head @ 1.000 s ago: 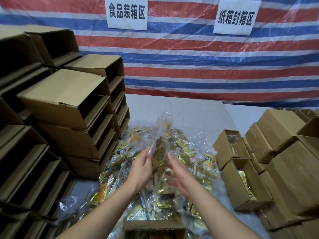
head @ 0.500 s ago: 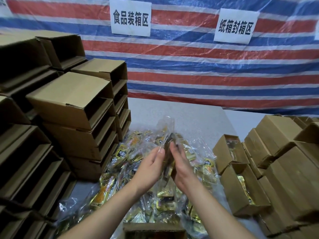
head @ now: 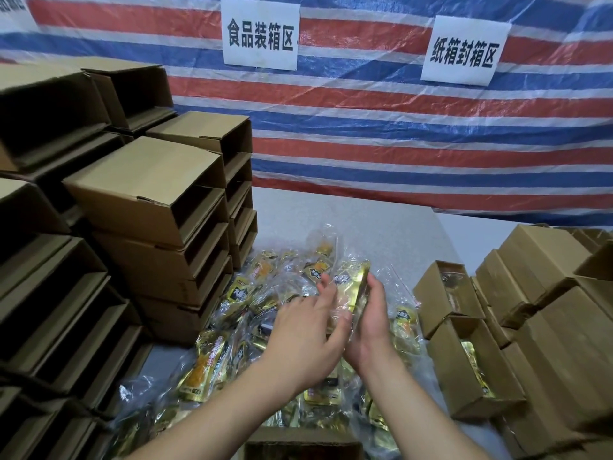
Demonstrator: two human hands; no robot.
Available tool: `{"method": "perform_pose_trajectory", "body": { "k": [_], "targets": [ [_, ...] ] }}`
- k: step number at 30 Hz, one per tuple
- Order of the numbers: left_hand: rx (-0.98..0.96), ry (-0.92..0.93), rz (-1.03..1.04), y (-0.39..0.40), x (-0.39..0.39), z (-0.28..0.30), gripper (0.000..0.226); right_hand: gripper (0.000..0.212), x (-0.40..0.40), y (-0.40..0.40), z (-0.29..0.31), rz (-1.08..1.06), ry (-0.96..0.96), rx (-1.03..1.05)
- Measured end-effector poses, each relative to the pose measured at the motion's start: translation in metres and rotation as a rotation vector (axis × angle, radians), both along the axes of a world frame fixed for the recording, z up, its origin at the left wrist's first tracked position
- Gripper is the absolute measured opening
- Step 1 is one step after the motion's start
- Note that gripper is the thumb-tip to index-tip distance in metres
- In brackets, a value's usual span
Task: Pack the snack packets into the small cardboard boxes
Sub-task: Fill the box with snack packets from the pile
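A heap of gold and clear snack packets (head: 232, 346) covers the middle of the grey table. Above the heap I hold a small bundle of gold packets (head: 353, 287) upright. My right hand (head: 370, 320) cups the bundle from the right with its fingers bent round it. My left hand (head: 305, 333) presses flat against the bundle's left side, fingers straight. A small open cardboard box (head: 298, 441) sits at the bottom edge under my forearms. Two open boxes (head: 474, 370) with packets inside stand at the right.
Tall stacks of empty open-sided cardboard boxes (head: 149, 200) fill the left. More small boxes (head: 547, 293) are piled at the right edge. A striped tarpaulin with two paper signs (head: 260, 33) hangs behind the table. Bare grey tabletop (head: 365, 220) lies beyond the heap.
The bundle of packets has moved right and turned between my hands. My left hand has shifted from holding it to lying flat on its side; my right hand now cups it.
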State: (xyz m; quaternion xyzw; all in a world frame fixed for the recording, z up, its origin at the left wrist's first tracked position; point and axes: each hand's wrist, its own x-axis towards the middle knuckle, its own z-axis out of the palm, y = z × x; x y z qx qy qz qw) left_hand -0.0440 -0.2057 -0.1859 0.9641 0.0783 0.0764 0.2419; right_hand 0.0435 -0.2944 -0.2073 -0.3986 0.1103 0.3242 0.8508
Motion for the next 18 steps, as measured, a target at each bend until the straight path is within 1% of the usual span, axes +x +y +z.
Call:
{"method": "perform_pose_trajectory", "body": {
  "k": [2, 4, 6, 7, 9, 10, 12, 13, 14, 16, 18],
  "targets": [
    [0.009, -0.021, 0.004, 0.0, 0.001, -0.001, 0.07, 0.074, 0.0, 0.001, -0.003, -0.022, -0.028, -0.032],
    [-0.002, -0.044, -0.004, 0.002, 0.005, 0.001, 0.066, 0.079, -0.003, 0.0, -0.003, -0.026, -0.057, -0.028],
    [-0.038, -0.033, -0.007, 0.003, 0.007, 0.004, 0.062, 0.085, -0.003, -0.001, -0.002, 0.01, -0.073, -0.015],
    [-0.053, -0.021, -0.013, 0.004, 0.008, 0.006, 0.061, 0.085, -0.002, -0.002, -0.002, 0.041, -0.081, -0.022],
    [-0.111, -0.004, -0.054, 0.007, 0.006, 0.013, 0.061, 0.07, 0.002, -0.005, -0.001, 0.094, -0.096, -0.089],
    [-0.188, 0.003, -0.075, 0.01, 0.005, 0.017, 0.06, 0.059, 0.005, -0.007, 0.0, 0.116, -0.086, -0.098],
    [-0.457, 0.025, -0.109, 0.016, 0.001, 0.021, 0.054, 0.044, 0.009, -0.017, 0.005, 0.129, -0.061, -0.002],
    [-0.561, 0.028, -0.106, 0.021, -0.002, 0.021, 0.049, 0.042, 0.012, -0.024, 0.007, 0.114, -0.067, 0.072],
    [-0.605, 0.027, -0.093, 0.028, -0.007, 0.019, 0.046, 0.044, 0.016, -0.032, 0.009, 0.105, -0.08, 0.139],
    [-0.554, 0.103, -0.115, 0.046, -0.021, 0.01, 0.046, 0.057, 0.021, -0.047, 0.017, 0.134, -0.072, 0.293],
    [-0.425, 0.336, -0.229, 0.063, -0.04, -0.006, 0.056, 0.064, 0.021, -0.058, 0.024, 0.187, -0.078, 0.388]
  ]
}}
